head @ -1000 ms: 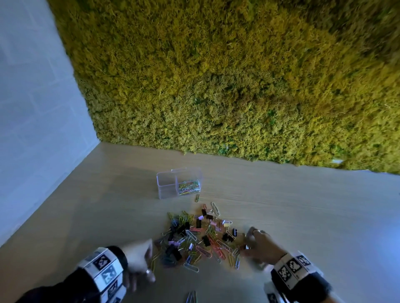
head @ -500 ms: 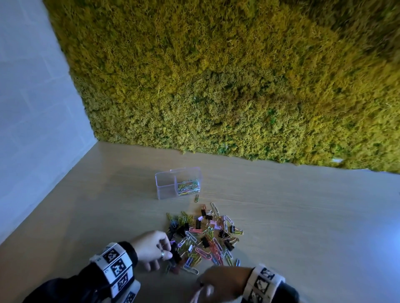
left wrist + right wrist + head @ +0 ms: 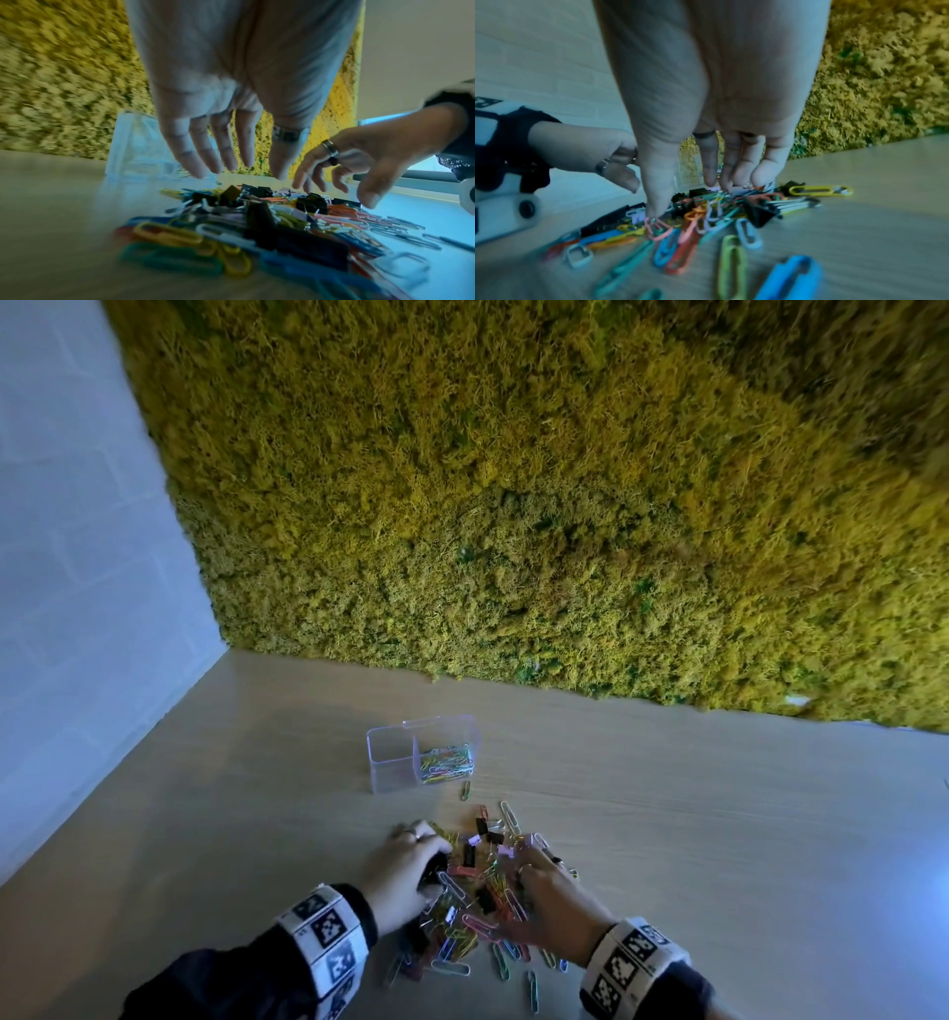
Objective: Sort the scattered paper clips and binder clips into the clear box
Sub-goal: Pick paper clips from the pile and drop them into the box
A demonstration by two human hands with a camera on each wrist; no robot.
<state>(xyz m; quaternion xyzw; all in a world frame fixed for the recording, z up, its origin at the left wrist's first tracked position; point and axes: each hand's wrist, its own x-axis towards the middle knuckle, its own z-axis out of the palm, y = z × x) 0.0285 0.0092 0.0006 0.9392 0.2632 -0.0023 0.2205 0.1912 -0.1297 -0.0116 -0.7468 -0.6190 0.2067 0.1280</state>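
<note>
Flanking: left hand (image 3: 405, 870) & right hand (image 3: 557, 911) either side of clip pile (image 3: 477, 891) on table (image 3: 719, 839)
Fingers: both relaxed, spread, gripping nothing
Box: clear box (image 3: 391, 765) just behind pile, paper clips in right compartment

Both hands now sit at the clip pile (image 3: 472, 891): left hand (image 3: 405, 875) has slid fwd along its left edge, right hand (image 3: 552, 901) has come up from the near edge onto its right side, fingers spread. Pile is tighter, bunched between them.

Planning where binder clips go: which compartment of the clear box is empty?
The left compartment is empty; the clear box holds paper clips only in its right compartment.
</note>
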